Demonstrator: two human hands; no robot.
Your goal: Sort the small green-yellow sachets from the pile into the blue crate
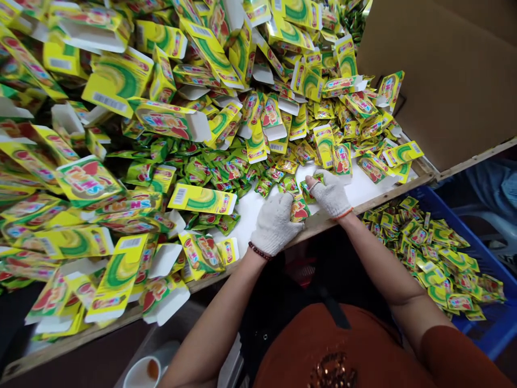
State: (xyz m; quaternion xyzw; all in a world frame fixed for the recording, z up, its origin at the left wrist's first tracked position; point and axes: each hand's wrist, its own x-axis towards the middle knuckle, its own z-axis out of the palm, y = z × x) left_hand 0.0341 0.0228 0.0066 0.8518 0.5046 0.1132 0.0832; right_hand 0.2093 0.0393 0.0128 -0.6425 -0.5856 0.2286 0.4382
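Both my hands wear white knit gloves and rest on the white table (363,189) near its front edge. My left hand (275,223) is closed around a small stack of green and yellow sachets (299,209). My right hand (330,193) is curled, its fingers pinching sachets (309,187) taken from the loose pile just beyond it. Between the hands the sachets overlap, so I cannot tell them apart exactly.
Yellow and green cartons (202,199), many with open flaps, are heaped over the table's left and far side. Loose sachets (210,170) lie among them. A blue crate (495,318) at the right holds more sachets. A cardboard sheet (444,70) stands at the top right. A small cup (143,372) sits below.
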